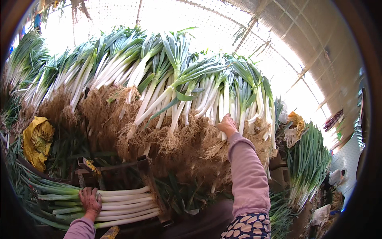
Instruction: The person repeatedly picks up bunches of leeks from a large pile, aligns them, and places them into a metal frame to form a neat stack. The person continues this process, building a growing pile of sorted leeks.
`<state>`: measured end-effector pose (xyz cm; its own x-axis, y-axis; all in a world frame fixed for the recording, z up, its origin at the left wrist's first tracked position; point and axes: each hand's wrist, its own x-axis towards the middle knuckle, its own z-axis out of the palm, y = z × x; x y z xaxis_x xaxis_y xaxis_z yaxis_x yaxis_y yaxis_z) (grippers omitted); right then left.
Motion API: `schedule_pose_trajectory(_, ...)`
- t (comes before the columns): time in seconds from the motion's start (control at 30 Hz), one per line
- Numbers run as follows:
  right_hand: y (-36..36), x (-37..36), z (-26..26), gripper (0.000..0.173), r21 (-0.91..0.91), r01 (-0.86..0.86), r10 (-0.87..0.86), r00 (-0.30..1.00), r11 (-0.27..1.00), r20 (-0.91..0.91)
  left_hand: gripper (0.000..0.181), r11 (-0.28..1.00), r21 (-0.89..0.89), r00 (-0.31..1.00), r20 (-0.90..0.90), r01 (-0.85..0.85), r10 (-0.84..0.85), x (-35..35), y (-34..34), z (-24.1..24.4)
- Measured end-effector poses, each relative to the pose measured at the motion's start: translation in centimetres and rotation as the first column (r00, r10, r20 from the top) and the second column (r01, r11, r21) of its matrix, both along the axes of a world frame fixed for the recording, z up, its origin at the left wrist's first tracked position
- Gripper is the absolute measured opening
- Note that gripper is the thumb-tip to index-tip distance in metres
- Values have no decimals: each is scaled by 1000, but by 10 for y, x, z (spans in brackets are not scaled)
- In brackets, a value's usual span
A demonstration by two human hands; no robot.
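A row of several leeks (125,206) lies sideways in a metal frame (149,173), white stalks to the right and root ends against the frame's upright plate. Across their green-white part lies my left hand (90,201), fingers curled over the upper stalks. My right hand (228,125) reaches forward to the large heap of leeks (173,92), closed around the lower white stalk of one leek (225,101). Its fingertips are hidden behind the stalk. Long brown roots (194,134) hang along the heap's near side, and green tops point away from me.
A crumpled yellow plastic sack (38,143) sits at the left. More upright leeks (310,161) stand at the right, near a torn orange sack (295,125). Loose green leaves (179,197) litter the shaded area below the heap. A person (335,177) is far off at the right.
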<state>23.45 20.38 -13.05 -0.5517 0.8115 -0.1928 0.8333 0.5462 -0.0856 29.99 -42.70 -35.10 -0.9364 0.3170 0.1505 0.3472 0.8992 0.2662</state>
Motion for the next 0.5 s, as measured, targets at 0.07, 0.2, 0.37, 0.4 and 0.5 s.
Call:
schedule_pose_trajectory(0.07, -24, 35, 21, 86, -238, 27, -51, 994, 971, -93, 34, 1000, 20, 1000, 3, -1, 1, 1, -2, -2)
schedule_pose_trajectory(0.2, -86, 102, 36, 95, -348, -67, -42, 955, 935, -295, 36, 1000, 13, 998, -65, -5, 5, 0, -8, -7)
schedule_pose_trajectory(0.37, -148, 123, 95, 66, -638, -31, -346, 819, 769, -457, 31, 1000, 25, 996, -88, -16, 18, 2, -14, -9)
schedule_pose_trajectory(0.4, -121, 128, 102, 60, -656, -114, -255, 861, 747, -439, 31, 999, 40, 993, -116, -9, 14, -1, -9, -10)
schedule_pose_trajectory(0.5, -116, 144, 72, 44, -471, -1, -243, 855, 882, -458, 33, 1000, 10, 1000, -6, -19, 19, 4, -8, 2)
